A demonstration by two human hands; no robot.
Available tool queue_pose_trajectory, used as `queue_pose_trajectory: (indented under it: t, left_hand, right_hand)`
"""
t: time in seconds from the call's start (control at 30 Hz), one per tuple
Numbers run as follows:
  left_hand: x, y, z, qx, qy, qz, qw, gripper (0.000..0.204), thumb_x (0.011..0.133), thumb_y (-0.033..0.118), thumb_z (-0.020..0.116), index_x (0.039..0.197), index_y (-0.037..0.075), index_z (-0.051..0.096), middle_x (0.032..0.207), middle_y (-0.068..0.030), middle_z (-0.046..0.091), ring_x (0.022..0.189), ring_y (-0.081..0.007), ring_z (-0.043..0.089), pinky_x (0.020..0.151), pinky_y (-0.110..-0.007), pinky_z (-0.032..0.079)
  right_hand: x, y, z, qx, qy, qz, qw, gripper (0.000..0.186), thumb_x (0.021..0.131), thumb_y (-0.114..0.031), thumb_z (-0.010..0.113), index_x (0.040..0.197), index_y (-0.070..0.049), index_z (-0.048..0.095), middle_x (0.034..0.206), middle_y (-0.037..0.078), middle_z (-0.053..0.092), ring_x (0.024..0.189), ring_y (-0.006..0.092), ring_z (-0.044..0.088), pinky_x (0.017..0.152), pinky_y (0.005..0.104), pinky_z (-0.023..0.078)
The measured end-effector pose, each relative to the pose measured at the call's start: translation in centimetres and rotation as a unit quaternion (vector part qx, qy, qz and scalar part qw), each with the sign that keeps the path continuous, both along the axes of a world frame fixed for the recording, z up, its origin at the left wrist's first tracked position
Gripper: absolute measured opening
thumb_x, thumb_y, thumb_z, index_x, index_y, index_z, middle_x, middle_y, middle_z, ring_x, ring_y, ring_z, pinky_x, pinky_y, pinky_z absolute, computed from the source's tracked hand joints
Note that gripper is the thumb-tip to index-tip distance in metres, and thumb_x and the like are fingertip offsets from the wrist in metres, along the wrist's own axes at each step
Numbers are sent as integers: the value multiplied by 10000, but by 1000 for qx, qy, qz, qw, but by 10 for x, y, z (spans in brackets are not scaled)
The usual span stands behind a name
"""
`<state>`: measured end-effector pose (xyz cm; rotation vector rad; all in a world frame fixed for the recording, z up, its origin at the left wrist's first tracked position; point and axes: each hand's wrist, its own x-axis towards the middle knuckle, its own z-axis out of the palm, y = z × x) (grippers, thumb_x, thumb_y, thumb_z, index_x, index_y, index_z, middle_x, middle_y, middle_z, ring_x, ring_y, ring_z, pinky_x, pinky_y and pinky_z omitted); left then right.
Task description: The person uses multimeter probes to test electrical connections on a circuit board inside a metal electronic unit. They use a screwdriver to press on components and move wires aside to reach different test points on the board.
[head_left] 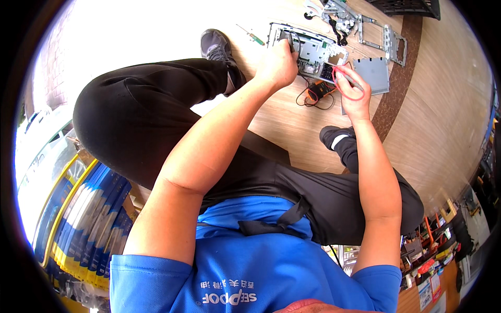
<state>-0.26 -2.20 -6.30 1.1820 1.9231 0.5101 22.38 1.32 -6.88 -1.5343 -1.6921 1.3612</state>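
Observation:
An opened metal device chassis (313, 49) lies on the floor, with circuit parts showing inside. My left hand (279, 65) is closed over its left part, around a dark test probe (288, 40) with a black lead curving beside it. Fingers bent, my right hand (356, 94) grips a red test probe (336, 70) at the chassis's right end. The probe's red lead loops across that hand. Below the chassis, between my hands, sits an orange and black multimeter (318, 90) with a coiled black lead. Both probe tips are too small to make out.
A green-handled screwdriver (256, 39) lies left of the chassis. Grey metal panels (373, 74) and a metal frame (373, 32) lie right, with loose parts (339, 18) behind. A black crate (409, 6) stands at the far right. My shoes (215, 46) flank the work; blue-yellow packages (86, 224) stand left.

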Motion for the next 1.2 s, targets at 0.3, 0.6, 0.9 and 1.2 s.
queue_pose_trajectory:
  t: [0.3, 0.6, 0.9, 1.2]
  left_hand:
    - [1, 0, 0, 5, 9, 1, 1000, 247, 920, 195, 586, 992, -41, 572, 965, -277, 659, 946, -441, 632, 857, -486, 491]
    - [1, 0, -1, 8, 5, 3, 1000, 248, 918, 196, 588, 981, -43, 571, 958, -283, 656, 942, -446, 630, 855, -491, 488]
    - [3, 1, -5, 23, -4, 6, 1000, 259, 910, 204, 597, 982, -43, 569, 957, -287, 653, 944, -452, 626, 857, -503, 481]
    - [-14, 11, -33, 13, -65, -4, 998, 204, 955, 174, 575, 1035, -14, 586, 827, -104, 659, 711, -160, 618, 663, -317, 506]
  right_hand:
    - [-2, -1, 0, 15, -3, 17, 1000, 214, 893, -96, 693, 1083, 2, 701, 991, 94, 734, 895, 126, 679, 808, 246, 525]
    - [-1, -1, 1, 19, -8, 18, 1000, 210, 894, -99, 690, 1084, -9, 703, 984, 87, 734, 896, 124, 678, 805, 248, 523]
    - [2, 1, -7, -73, 98, -55, 991, 275, 882, -161, 737, 1098, 1, 686, 977, 61, 711, 846, 111, 651, 750, 224, 518]
    - [11, 9, -1, -230, 127, -113, 958, 383, 870, -133, 734, 1220, -53, 597, 897, -7, 664, 716, 71, 592, 627, 210, 487]
